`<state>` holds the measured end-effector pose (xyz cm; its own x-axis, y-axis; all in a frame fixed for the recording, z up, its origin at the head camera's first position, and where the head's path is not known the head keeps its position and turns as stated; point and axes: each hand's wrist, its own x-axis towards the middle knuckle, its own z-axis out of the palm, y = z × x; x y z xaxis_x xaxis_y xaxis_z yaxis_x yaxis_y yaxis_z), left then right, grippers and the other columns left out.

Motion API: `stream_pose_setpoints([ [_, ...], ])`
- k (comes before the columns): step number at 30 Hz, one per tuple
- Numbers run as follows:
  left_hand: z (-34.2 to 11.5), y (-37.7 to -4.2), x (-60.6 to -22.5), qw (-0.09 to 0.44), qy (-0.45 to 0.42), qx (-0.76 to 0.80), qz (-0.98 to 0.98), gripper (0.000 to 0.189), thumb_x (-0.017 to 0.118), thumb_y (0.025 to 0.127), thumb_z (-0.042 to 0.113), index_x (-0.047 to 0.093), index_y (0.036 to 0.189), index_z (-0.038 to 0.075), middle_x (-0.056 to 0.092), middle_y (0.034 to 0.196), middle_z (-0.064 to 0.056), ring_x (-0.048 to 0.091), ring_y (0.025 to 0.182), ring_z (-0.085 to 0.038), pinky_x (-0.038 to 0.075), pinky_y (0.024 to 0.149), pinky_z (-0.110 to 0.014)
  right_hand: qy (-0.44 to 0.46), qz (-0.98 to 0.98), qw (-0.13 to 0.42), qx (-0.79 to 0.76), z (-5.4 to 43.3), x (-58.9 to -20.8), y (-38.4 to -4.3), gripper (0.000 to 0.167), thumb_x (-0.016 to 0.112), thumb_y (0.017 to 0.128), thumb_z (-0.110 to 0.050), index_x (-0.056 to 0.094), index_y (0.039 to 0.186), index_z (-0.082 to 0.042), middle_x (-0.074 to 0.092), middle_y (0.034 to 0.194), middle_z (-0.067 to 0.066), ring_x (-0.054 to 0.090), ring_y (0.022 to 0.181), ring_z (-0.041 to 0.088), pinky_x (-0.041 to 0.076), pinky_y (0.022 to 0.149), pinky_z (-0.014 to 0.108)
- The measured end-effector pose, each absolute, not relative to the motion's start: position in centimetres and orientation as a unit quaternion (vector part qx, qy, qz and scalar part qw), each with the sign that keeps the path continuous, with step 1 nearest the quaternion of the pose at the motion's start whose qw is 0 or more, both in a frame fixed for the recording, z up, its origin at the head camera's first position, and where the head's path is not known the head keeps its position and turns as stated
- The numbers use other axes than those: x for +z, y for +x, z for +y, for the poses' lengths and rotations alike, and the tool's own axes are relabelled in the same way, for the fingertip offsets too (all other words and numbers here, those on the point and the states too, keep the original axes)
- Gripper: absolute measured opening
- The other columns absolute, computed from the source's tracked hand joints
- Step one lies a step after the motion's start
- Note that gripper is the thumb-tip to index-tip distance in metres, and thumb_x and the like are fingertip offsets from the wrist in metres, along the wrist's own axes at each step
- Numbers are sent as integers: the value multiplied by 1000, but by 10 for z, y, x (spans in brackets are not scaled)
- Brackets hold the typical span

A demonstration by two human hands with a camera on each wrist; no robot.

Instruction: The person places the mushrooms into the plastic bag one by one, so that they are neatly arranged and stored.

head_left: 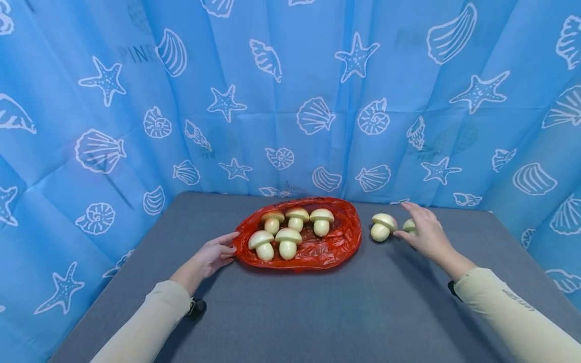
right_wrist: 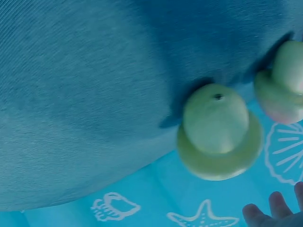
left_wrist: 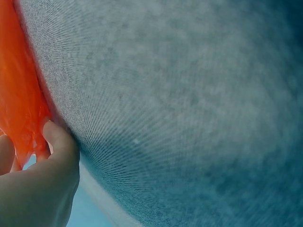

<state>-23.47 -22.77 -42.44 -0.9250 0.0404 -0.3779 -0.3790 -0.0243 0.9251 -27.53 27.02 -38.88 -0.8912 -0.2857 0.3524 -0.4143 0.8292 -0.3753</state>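
A red plastic bag point(head_left: 317, 259) lies spread on the grey table, its rim rolled open, with several cream mushrooms point(head_left: 288, 242) standing inside. At its left edge, my left hand point(head_left: 210, 258) pinches the rim; the left wrist view shows thumb and fingers at the red plastic point(left_wrist: 19, 85). To the right of the bag, my right hand point(head_left: 428, 234) hovers with fingers spread and thumb extended. Close to its thumb stands one mushroom point(head_left: 383, 227). Another mushroom point(head_left: 410, 226) is partly hidden behind the hand. In the right wrist view, fingers point(right_wrist: 279, 208) are apart from the nearest mushroom point(right_wrist: 215, 123).
The grey table point(head_left: 354, 312) extends in front of the bag and to both sides. Behind it hangs a blue curtain point(head_left: 290, 91) printed with white shells and starfish, close to the table's back edge.
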Motion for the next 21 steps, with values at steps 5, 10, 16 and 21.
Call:
stream_pose_setpoints([
  [5,-228,-236,-426,148,-123,703,684,57,46,96,-5,35,151,6,31,153,-21,61,83,-10,33,108,-49,194,-945,130,231,280,-392,-278,77,79,79,-10,37,139,14,31,143,38,25,126,60,21,96,73],
  [10,-229,-235,-425,149,-123,704,683,57,46,97,-5,34,151,6,30,153,-21,61,82,-9,34,108,-48,195,-944,109,241,289,-396,-280,80,79,79,-9,34,140,15,26,144,40,22,127,61,20,97,73],
  [16,-228,-235,-424,150,-120,707,681,57,46,97,-5,34,151,6,27,154,-22,60,81,-9,32,109,-49,182,-946,85,254,301,-405,-281,83,79,79,-12,31,142,13,19,145,42,18,127,65,21,94,76],
  [21,-228,-234,-424,150,-116,708,680,57,45,96,-6,34,151,5,26,154,-22,60,80,-9,31,109,-50,175,-950,67,251,309,-411,-283,85,79,80,-13,28,144,11,17,146,42,17,126,65,21,94,76],
])
